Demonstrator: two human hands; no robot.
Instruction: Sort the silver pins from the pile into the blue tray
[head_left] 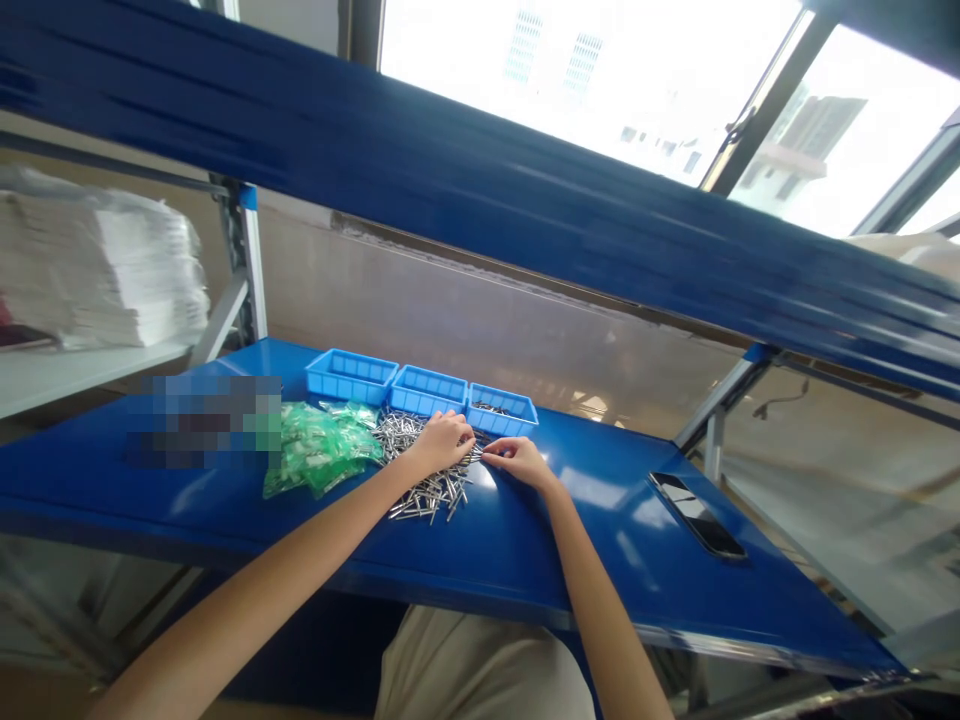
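A loose pile of thin silvery metal pieces lies on the blue table. Over the pile's upper right part rests my left hand, its fingers bent down and pressed together at the metal pieces. Just right of it, my right hand pinches at the pile's right edge, thumb and forefinger meeting around small metal pieces. Behind the hands stand three blue bins in a row: the left bin and the middle bin show nothing inside, and the right bin holds some metal pieces.
Green plastic bags lie left of the pile, beside a pixelated patch. A black phone lies on the table's right side. A blue shelf beam crosses above, and a wrapped white stack stands on a side shelf.
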